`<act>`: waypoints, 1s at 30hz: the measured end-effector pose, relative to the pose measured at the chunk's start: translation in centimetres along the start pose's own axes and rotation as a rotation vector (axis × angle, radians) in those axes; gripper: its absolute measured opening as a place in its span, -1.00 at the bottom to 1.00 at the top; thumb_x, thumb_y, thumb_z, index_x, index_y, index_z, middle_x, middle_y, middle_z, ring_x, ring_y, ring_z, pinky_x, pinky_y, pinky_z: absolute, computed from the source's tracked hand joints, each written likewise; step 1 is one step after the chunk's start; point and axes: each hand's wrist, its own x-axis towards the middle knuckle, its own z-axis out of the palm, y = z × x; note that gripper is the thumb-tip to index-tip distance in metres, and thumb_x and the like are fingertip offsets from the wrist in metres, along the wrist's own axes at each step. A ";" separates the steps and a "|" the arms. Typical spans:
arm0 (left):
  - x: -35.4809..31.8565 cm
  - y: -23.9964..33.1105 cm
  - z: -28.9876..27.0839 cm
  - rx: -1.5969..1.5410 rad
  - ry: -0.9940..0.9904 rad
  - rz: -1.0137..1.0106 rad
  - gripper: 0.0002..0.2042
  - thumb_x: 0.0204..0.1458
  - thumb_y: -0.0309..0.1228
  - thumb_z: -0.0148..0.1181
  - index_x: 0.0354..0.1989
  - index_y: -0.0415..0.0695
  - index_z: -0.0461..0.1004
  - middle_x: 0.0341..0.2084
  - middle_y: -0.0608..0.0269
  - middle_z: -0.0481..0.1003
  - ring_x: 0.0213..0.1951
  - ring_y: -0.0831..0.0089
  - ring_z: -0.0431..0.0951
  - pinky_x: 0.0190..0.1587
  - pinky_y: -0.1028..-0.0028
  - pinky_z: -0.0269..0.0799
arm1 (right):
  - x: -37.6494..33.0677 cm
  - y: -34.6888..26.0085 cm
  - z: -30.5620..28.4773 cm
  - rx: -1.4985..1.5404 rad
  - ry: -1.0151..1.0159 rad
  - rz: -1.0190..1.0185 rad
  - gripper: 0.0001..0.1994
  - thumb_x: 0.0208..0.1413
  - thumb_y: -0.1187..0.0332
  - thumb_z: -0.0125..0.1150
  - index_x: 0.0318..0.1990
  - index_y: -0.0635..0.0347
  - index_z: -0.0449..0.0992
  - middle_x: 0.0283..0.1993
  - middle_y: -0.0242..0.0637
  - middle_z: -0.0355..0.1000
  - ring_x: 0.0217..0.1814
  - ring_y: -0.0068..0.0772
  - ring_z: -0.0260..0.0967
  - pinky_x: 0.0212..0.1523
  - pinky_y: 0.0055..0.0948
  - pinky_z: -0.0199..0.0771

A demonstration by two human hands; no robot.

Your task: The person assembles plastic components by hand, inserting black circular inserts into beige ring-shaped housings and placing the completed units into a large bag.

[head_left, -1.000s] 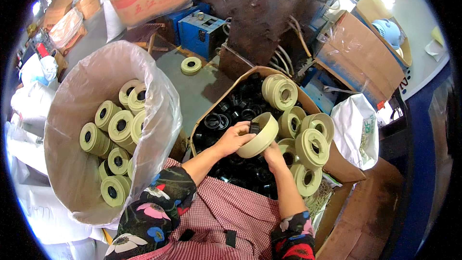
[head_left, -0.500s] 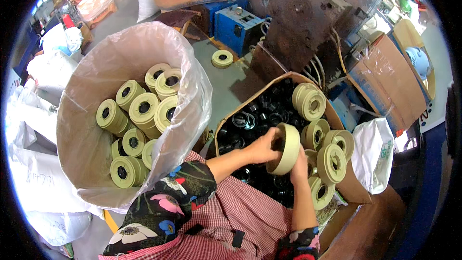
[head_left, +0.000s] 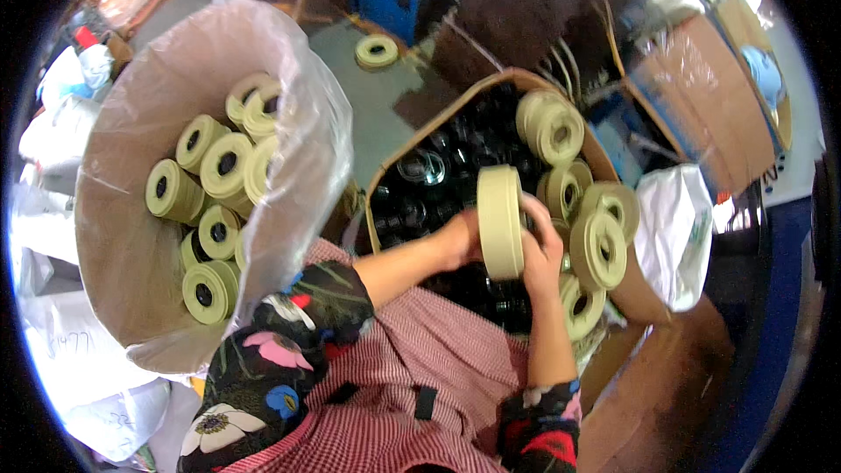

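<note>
In front of me, above a carton of black parts, I hold a pale yellow plastic ring [head_left: 500, 223] turned on edge, its outer wall toward me. My right hand [head_left: 543, 250] is closed around its right side, with the fingers curled over the rim. My left hand [head_left: 459, 238] is at the ring's left side, its fingertips hidden by the ring. Shiny black round plastic parts [head_left: 429, 166] fill the carton [head_left: 377, 210] below. Along its right side, several similar yellow rings [head_left: 603, 250] lie stacked, some nested together.
A large plastic-lined bin [head_left: 114, 271] on the left holds several yellow rings with black centres [head_left: 223, 165]. One loose yellow ring [head_left: 377, 51] lies on the floor. A blue metal box [head_left: 399, 0] stands behind it. White sacks [head_left: 674, 236] flank the carton's right side.
The yellow ring has turned from its opening facing left to standing on edge. My right hand has moved up its right side. The whole view has shifted, with things appearing higher and further left.
</note>
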 end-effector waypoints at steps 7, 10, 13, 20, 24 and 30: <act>0.6 1.0 -1.4 -0.264 -0.238 -0.149 -0.62 0.11 -0.12 0.02 -0.01 -0.11 0.37 -0.18 0.27 0.49 -0.17 0.43 0.53 -0.07 0.35 0.48 | -0.3 -2.4 -0.3 -0.052 -0.003 -0.133 -0.52 -0.13 0.53 0.06 0.07 0.24 0.37 0.18 -0.06 0.19 0.24 -0.15 0.15 0.23 -0.30 0.12; 0.1 1.7 -0.2 -0.146 -0.157 -0.061 -0.59 0.10 -0.13 0.04 0.03 -0.12 0.34 -0.16 0.23 0.47 -0.17 0.43 0.53 -0.07 0.38 0.47 | -0.4 -2.0 -0.7 -0.181 -0.019 -0.224 -0.50 -0.11 0.48 0.04 0.10 0.24 0.34 0.19 -0.02 0.17 0.24 -0.10 0.15 0.25 -0.27 0.08; 0.2 3.2 1.1 0.278 0.003 0.140 -0.46 -0.01 -0.11 0.19 0.05 -0.21 0.28 -0.14 0.12 0.45 -0.12 0.39 0.48 -0.05 0.39 0.42 | -0.5 -2.4 -0.5 0.144 0.060 0.247 -0.55 0.12 0.35 -0.09 0.18 0.26 0.24 0.16 -0.11 0.24 0.24 -0.20 0.15 0.21 -0.24 0.11; 0.1 1.9 0.1 1.223 0.060 0.489 -0.36 -0.05 -0.14 0.20 0.09 -0.34 0.18 -0.09 -0.14 0.39 -0.02 0.17 0.42 0.03 0.35 0.31 | -1.2 0.9 1.0 0.589 0.232 0.647 -0.60 0.19 0.16 -0.07 0.06 0.22 0.31 -0.08 -0.29 0.38 -0.11 -0.45 0.34 -0.08 -0.43 0.35; 0.1 2.4 -0.1 0.790 -0.035 0.308 -0.34 0.03 -0.01 0.14 0.07 -0.38 0.19 -0.06 -0.06 0.39 0.01 0.32 0.38 0.04 0.40 0.31 | -0.9 -0.2 1.6 0.366 0.182 0.403 -0.59 0.15 0.22 -0.07 0.08 0.27 0.28 -0.08 -0.24 0.39 -0.11 -0.50 0.33 -0.09 -0.51 0.33; -0.5 4.4 0.2 1.093 -0.022 0.418 -0.37 0.08 -0.06 0.09 0.09 -0.39 0.16 -0.02 -0.15 0.37 0.06 0.18 0.37 0.08 0.36 0.28 | 0.1 -0.1 -0.7 0.494 -0.093 0.852 -0.65 0.17 0.07 -0.08 -0.35 0.18 0.47 -0.59 -0.40 0.34 -0.65 -0.57 0.19 -0.65 -0.57 0.13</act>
